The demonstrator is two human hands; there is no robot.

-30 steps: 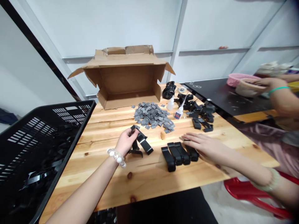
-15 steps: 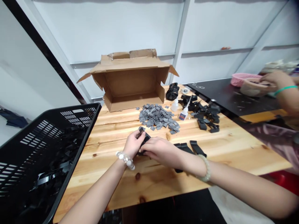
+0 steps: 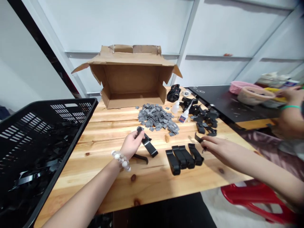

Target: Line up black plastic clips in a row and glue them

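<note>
My left hand [image 3: 130, 145], wearing a beaded bracelet, is closed on several bent black strips [image 3: 150, 147] that fan out from its fingers. One curved strip [image 3: 141, 157] sticks out below that hand; whether it is held too I cannot tell. To the right, my right hand [image 3: 216, 146] pinches a single bent black strip [image 3: 198, 138] just beyond a row of several black strips [image 3: 182, 157] lying side by side on the wooden table [image 3: 114, 186]. Small grey squares [image 3: 155, 115] lie heaped beyond my left hand.
A black crate [image 3: 93, 109] of dark parts stands at left, and an open cardboard box [image 3: 133, 101] at the back. Two small bottles, one a labelled glue bottle [image 3: 183, 117], stand near heaped black parts [image 3: 206, 118]. A co-worker's hand [image 3: 291, 95] is near baskets [image 3: 251, 96].
My right hand has left my left hand and swung right, past the row, with a black strip. The strips in my left hand and the row are now uncovered. The view has shifted slightly.
</note>
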